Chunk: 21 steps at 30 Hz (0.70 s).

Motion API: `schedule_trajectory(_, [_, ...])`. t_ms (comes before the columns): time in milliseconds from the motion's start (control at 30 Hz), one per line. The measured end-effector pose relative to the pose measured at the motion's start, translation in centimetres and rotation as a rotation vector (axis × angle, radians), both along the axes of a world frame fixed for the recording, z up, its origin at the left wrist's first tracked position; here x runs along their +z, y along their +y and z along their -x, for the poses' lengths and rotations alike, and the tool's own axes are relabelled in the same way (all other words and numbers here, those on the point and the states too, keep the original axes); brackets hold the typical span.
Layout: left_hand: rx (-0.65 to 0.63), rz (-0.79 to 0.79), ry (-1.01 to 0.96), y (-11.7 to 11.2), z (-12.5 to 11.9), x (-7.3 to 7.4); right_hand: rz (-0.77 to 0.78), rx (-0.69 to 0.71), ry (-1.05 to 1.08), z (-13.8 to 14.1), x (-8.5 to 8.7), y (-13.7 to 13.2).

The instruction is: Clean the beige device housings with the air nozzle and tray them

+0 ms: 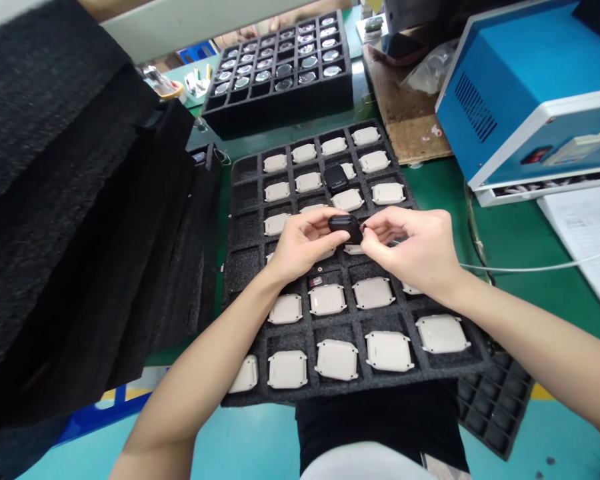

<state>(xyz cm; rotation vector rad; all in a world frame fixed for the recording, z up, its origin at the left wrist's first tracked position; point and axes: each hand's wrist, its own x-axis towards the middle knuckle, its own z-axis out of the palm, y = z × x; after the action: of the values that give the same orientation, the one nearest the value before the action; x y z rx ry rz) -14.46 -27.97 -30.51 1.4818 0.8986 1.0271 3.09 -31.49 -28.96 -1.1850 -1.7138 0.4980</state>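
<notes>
a: where are the hands?

b: together above the foam tray (460, 363), the left hand (300, 243) and right hand (410, 250) pinching a small black case (345, 228) between them, up off the cells.

a: is that a good hold?

b: it looks sound: fingertips on its ends leave its faces open and keep it clear of the white cases (337, 359) below. slow, light pressure suits it. a second black case (336, 178) sits in a cell further up.

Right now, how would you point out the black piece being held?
On the green bench lies a grey foam tray of white square cases. Over it, the left hand and right hand pinch a black case; it alone is off the foam.
</notes>
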Motion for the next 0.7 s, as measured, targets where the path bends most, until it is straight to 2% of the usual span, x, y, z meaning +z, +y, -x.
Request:
schedule_trajectory(133, [0.019,0.112,-0.095,-0.1,0.3,-0.2,0.227,0.161,0.208,-0.3,0.6,0.3])
schedule_trajectory(233, [-0.024,0.206,-0.132,-0.1,0.5,0.0,0.4,0.264,0.369,-0.5,1.1,0.7])
schedule_trajectory(367, [-0.082,0.241,-0.133,-0.2,0.6,0.3,0.602,0.374,0.52,-0.6,1.2,1.3])
schedule_trajectory(600, [-0.139,0.33,-0.149,-0.5,0.6,0.8,0.79,0.518,0.629,-1.3,0.7,2.0])
schedule_trajectory(700, [-0.158,0.346,-0.149,-0.5,0.6,0.8,0.809,0.534,0.648,-1.2,0.2,2.0])
